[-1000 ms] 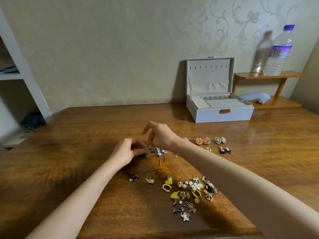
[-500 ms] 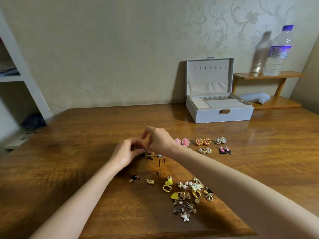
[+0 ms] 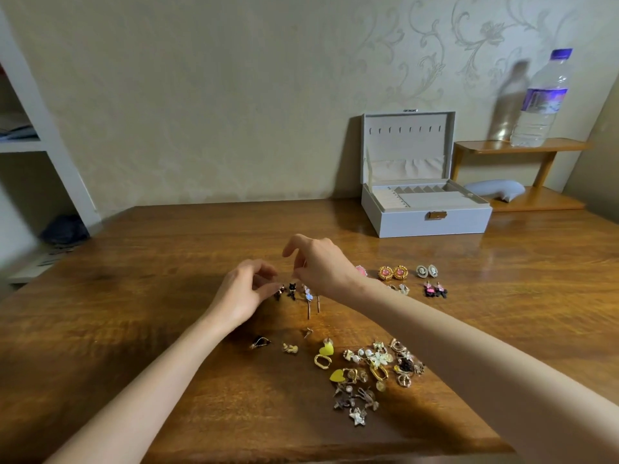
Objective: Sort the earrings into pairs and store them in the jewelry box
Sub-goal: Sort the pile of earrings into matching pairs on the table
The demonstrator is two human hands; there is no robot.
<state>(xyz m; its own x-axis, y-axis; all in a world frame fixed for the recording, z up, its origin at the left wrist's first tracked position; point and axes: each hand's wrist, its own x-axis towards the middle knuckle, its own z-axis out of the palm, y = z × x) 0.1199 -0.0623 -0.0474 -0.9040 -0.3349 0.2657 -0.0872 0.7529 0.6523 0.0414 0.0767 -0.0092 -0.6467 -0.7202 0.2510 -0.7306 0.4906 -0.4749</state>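
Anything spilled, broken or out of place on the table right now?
Nothing stands out. The unsorted earrings lie heaped near the table's front edge, matched pairs lie in rows, and the jewelry box sits open.

Bare table leftward; rightward, paired earrings before open jewelry box.

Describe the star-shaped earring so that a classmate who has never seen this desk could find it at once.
Start at the wooden table and find the loose heap of unsorted earrings near its front edge. The star-shaped earring lies at the heap's nearest tip, silvery and five-pointed, unlike the yellow hearts and gold loops above it.
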